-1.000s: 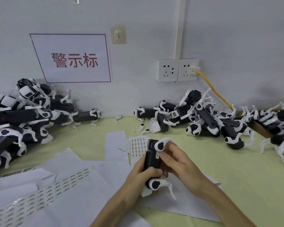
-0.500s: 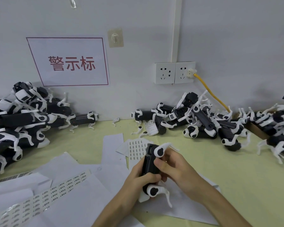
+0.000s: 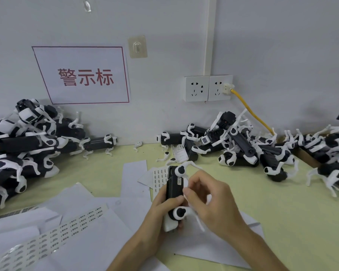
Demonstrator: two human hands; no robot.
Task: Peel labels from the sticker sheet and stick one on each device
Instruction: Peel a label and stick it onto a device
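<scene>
My left hand (image 3: 162,208) grips a black device (image 3: 173,189) with white legs, held upright above the papers. A small white label (image 3: 179,181) sits on the device's upper face. My right hand (image 3: 213,200) is just right of the device with its fingers loosely curled, the thumb tip touching the device's edge. A sticker sheet (image 3: 158,177) with rows of small labels lies right behind the device. A long strip of labels (image 3: 67,226) runs across the papers at lower left.
Piles of the same black-and-white devices lie at the left (image 3: 18,149), centre back (image 3: 235,145) and right (image 3: 333,153). Blank backing sheets (image 3: 90,245) cover the near table. A yellow cable (image 3: 250,112) hangs from the wall socket (image 3: 207,88).
My right hand has drawn back from the device's face, and the small label now shows on it. My left hand keeps its grip.
</scene>
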